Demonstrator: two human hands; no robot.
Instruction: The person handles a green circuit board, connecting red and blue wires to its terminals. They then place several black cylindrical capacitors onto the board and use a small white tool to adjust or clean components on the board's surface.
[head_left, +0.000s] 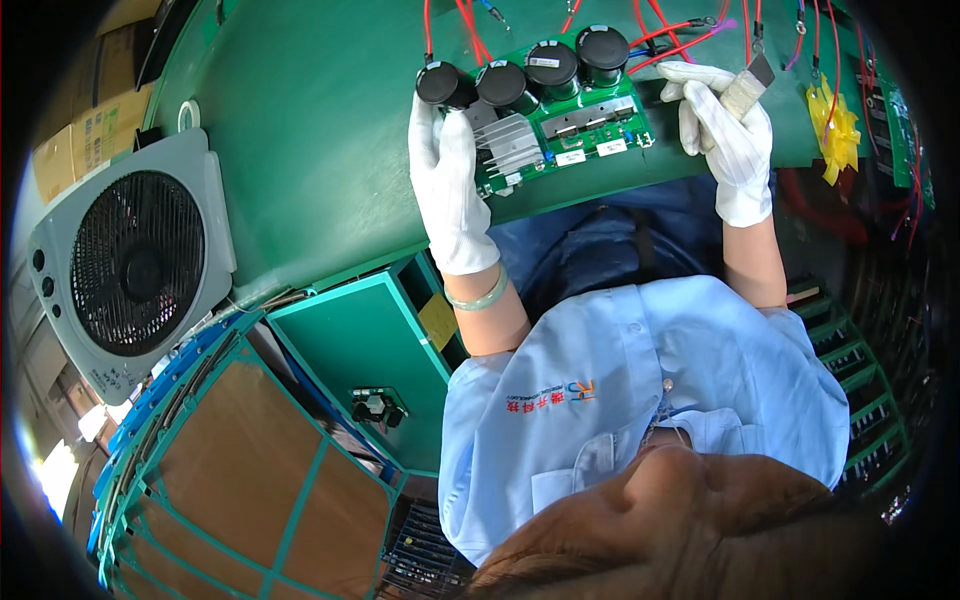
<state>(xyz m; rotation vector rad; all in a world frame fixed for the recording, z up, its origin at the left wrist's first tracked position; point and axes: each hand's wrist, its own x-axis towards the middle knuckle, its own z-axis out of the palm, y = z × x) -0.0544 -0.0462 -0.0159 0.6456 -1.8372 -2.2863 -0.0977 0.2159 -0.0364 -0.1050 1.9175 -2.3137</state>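
Head view: the left hand [447, 185], gloved white, grips the green circuit board [560, 125] by its near-left edge, on the green surface [310, 120]. The right hand [725, 130] is closed round a flat paintbrush [745, 90], bristles just off the board's right end. Best, I'd judge: pin the board firmly, stroke lightly, and dodge the four black capacitors [525, 70] and red wires [680, 35].

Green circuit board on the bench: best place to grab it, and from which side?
Grip the circuit board by its bare near-left edge, as the left hand does, coming from the person's side. Four tall black capacitors line the far edge, red wires leave there, and a finned heatsink fills the middle. The right hand holds a brush.
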